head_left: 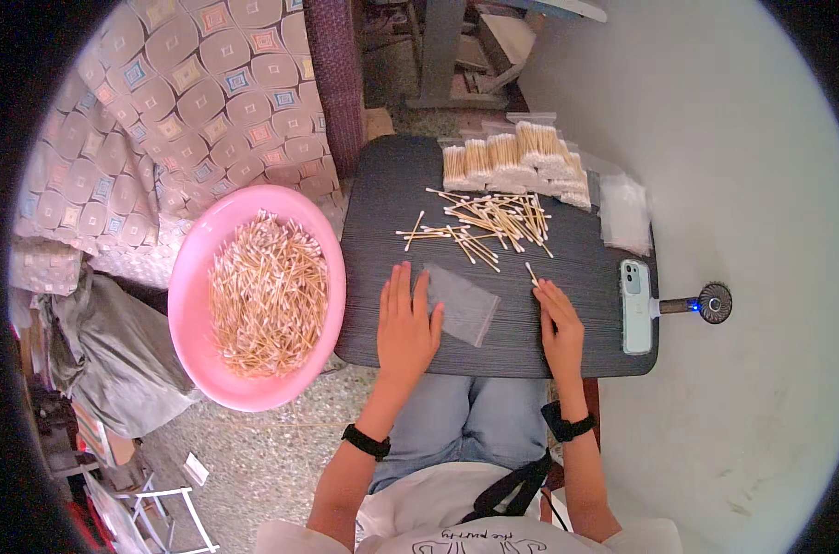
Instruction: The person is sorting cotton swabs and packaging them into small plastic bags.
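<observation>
My flat, empty left hand (405, 328) pins an unfilled clear plastic bag (461, 303); my right hand (560, 325) fingertips touch one wooden cotton swab (531, 271); filled packs (516, 159) wait upper centre, loose swabs (484, 222) remain.

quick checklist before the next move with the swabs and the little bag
1. Empty bag flat on the table, by the left hand: ok.
2. Bag mouth open: cannot tell.
3. Right hand free, fingertips at one stray swab: ok.
4. Loose swabs within reach ahead of both hands: ok.
5. Filled packs stacked at the far edge, clear of the loose ones: ok.
6. Phone at the table's right edge, close to the right hand: not ok.
</observation>
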Action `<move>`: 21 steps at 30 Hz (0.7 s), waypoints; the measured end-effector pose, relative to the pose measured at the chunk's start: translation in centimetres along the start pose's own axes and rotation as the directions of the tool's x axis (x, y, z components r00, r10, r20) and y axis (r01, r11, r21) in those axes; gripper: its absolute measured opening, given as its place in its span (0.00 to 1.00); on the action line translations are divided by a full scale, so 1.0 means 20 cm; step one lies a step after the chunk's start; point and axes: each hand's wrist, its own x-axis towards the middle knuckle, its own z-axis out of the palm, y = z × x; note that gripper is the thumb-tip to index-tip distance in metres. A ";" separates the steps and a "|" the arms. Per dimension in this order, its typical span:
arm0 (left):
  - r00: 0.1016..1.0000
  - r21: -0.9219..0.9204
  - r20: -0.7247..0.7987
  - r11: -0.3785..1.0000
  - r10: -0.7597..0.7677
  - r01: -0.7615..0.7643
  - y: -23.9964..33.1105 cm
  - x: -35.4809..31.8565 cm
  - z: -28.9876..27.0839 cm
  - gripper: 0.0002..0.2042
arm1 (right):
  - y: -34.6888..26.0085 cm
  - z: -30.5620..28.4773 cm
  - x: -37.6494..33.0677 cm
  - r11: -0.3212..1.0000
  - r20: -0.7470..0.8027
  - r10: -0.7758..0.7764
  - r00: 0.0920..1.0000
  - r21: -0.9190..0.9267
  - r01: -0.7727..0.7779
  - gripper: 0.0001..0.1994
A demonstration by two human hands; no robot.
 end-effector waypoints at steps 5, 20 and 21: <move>1.000 -0.016 -0.004 1.000 -0.012 0.012 0.00 0.01 0.00 0.22 | -0.02 -0.01 0.00 0.987 -0.052 0.079 0.996 0.146 -0.070 0.14; 0.998 0.066 -0.031 0.996 0.056 -0.054 0.00 0.01 -0.01 0.21 | 0.02 0.00 0.00 0.970 -0.074 0.071 0.995 0.237 -0.051 0.12; 0.997 0.074 -0.034 0.995 0.064 -0.061 -0.01 0.01 -0.01 0.21 | 0.02 0.00 0.00 0.969 -0.074 0.070 0.995 0.240 -0.051 0.12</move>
